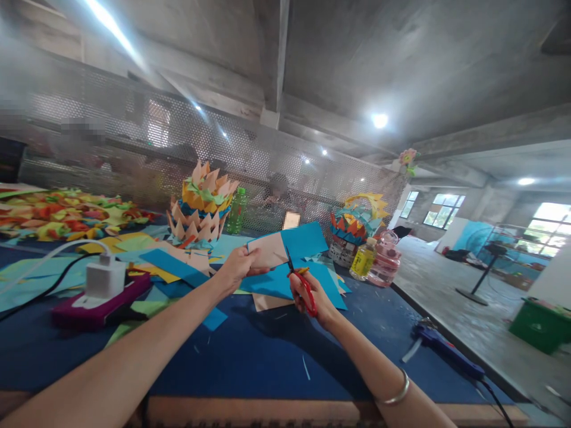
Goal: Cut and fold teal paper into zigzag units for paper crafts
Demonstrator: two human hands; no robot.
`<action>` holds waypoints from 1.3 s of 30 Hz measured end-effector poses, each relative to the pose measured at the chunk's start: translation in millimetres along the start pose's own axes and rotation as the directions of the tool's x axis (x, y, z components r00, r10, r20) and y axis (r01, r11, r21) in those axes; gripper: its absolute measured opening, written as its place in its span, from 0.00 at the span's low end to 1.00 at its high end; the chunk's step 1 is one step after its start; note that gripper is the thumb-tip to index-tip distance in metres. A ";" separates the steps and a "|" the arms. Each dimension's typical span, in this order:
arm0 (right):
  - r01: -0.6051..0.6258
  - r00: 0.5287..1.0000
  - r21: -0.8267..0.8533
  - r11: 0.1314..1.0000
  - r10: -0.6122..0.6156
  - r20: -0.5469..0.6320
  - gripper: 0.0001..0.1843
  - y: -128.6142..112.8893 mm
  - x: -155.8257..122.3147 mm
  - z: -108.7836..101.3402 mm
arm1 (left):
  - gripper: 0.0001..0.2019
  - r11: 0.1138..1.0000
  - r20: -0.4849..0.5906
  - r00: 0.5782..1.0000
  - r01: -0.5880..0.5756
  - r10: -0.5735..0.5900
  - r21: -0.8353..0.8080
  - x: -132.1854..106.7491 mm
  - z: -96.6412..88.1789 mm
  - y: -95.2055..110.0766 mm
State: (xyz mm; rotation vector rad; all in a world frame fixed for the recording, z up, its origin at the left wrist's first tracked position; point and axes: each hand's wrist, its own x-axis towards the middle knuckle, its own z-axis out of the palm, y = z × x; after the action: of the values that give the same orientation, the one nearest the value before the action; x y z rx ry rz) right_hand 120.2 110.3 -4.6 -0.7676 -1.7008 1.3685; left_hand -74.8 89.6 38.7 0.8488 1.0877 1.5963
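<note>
- Left hand (238,267) is clamped on the paper sheet (303,241), with the thumb on top, the fingers curled underneath, and the near end of the sheet pinched tight.
- The sheet is held up off the table, to the right of the paper lotus (203,205) and nearer the camera than it.
- The sheet's long axis runs left to right and rises a little on the right. The half by the hand is pale peach and the far half is blue.
- Right hand (312,297) is wrapped around the scissors (300,284), fingers through the red handle loops and closed on them.
- The scissors sit right of the lotus too, just below the sheet, with their long axis running from lower right to upper left.
- The dark blades point up at the sheet's lower edge and touch it about mid-length. How wide the blades gape is too small to tell.
- A silver bangle (397,392) rides the right wrist.
- Loose blue paper offcuts (272,282) lie on the dark blue table cloth (250,356) under both hands.
- A green bottle (236,211) stands just right of the lotus.
- Far right of the lotus, a yellow bottle (362,258) stands beside a pink jug (384,258).
- Left of the lotus and nearer the camera, a white charger (104,276) is plugged into a magenta power strip (98,306).
</note>
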 end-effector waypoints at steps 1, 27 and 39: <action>-0.001 1.000 0.000 1.000 0.001 -0.002 0.29 0.2 0.0 0.1 | 0.07 1.000 0.002 1.000 0.001 -0.001 -0.007 0.5 -0.5 -0.6; -0.062 0.995 -0.032 0.998 0.060 -0.079 0.31 -8.8 -2.3 8.7 | 0.10 1.000 0.031 0.999 -0.005 0.005 -0.005 4.6 -4.0 -6.2; -0.108 0.987 -0.032 0.994 0.104 -0.125 0.30 -10.9 -3.7 12.0 | 0.13 0.999 0.062 0.998 -0.002 0.005 -0.047 7.2 -5.5 -9.3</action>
State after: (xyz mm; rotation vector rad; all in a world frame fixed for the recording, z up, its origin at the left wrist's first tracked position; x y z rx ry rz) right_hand 111.8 98.9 4.2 -0.9572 -1.6138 1.3340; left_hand -78.5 96.2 28.2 0.8638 1.0018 1.5819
